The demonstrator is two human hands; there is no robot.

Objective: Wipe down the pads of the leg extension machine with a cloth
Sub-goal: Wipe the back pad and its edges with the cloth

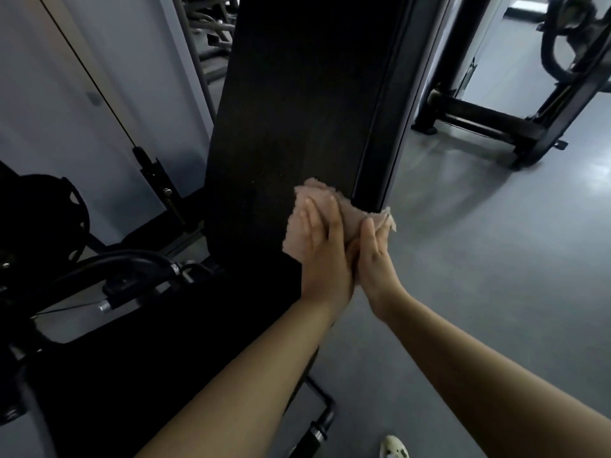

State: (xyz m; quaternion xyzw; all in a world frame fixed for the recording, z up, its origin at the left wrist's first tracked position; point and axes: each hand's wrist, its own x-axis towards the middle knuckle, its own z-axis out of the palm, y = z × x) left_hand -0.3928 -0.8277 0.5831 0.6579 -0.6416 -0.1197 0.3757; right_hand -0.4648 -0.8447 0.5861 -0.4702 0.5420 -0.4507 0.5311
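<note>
We see a pink cloth (pixel 330 214) at centre frame, flat under the straight fingers of our left hand (pixel 322 251) on the black back pad (pixel 291 110), our right hand (pixel 375 256) pinching its right edge round the pad's corner — seat pad (pixel 185 352) lower left, handle (pixel 115 262) left, another machine (pixel 515 127) upper right.

Open grey floor (pixel 463 259) to the right of the upright back pad (pixel 297 94), free for a hand to swing out that way. Blocked on the left by a curved black handle bar (pixel 125 259) and a cable with its bracket (pixel 148 166) close beside the pad. Farther right, well apart, another machine's frame (pixel 489 123) standing on the floor
</note>
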